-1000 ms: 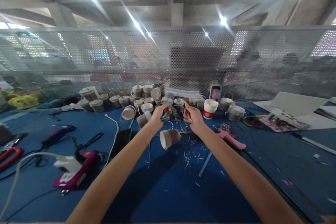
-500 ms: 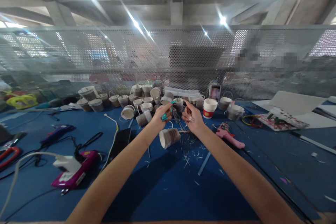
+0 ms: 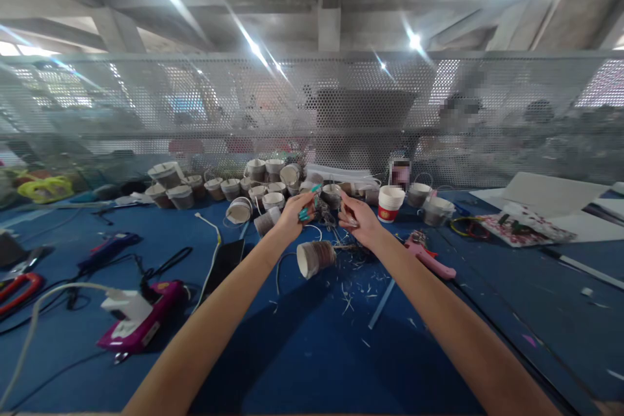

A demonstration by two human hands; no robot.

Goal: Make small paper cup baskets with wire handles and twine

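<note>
My left hand (image 3: 294,213), with long teal nails, reaches to the middle of the table. Its fingers are bent and pinched together. Opposite it, my right hand (image 3: 358,216) is also closed, thumb against the fingers. Whatever they hold is too thin or hidden to make out. Between and behind my fingertips stands a small twine-wrapped cup (image 3: 331,197). Below the hands, a larger wrapped cup (image 3: 316,257) lies on its side, its pale end facing left. Tangled grey twine (image 3: 331,221) and white scraps lie around it.
Several small wrapped buckets (image 3: 240,209) crowd the back left. A red-and-white paper cup stack (image 3: 390,203) stands right of my hands, near a pink glue gun (image 3: 429,259). At left are a purple power strip (image 3: 141,325), a phone (image 3: 224,266) and red-handled scissors (image 3: 22,289). A mesh panel (image 3: 273,110) rises behind.
Both hands have closed more, the fingers drawing in from a looser, more extended pose. The lying cup has stayed in place; the view has shifted slightly.
</note>
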